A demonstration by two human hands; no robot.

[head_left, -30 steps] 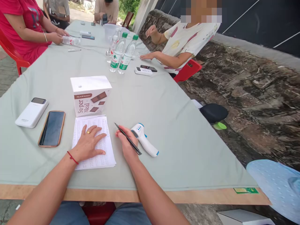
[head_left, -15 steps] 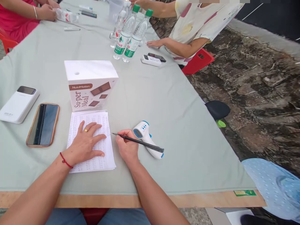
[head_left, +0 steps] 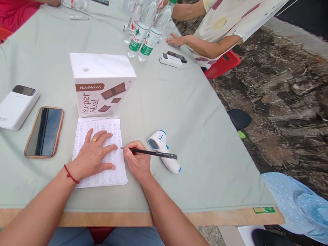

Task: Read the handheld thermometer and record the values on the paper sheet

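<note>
Paper stack lies flat on the cloth-covered bench, right in front of me; sheets are full of small handwritten rows, too small to read. My left hand rests palm down on the paper stack, fingers spread wide, gripping nothing. Gold ring on one finger, red bracelet at that wrist. My right hand sits just beside the paper stack's right edge, fingers curled and pinched around a black pen. Pen leans low, back end out to the right, tip at the right edge of the paper stack; can't tell if it touches the sheet.

White-and-blue thermometer lies right of the paper stack, past my right hand; the pen's back end crosses over it in view. "Su-per Meal" box stands upright just beyond the paper stack's far edge. Phone in a brown case lies left of the paper stack, white power bank farther left. Clear bottles with green labels stand well beyond the paper stack, to the right. Farther that way, another person's hand is on the bench.
</note>
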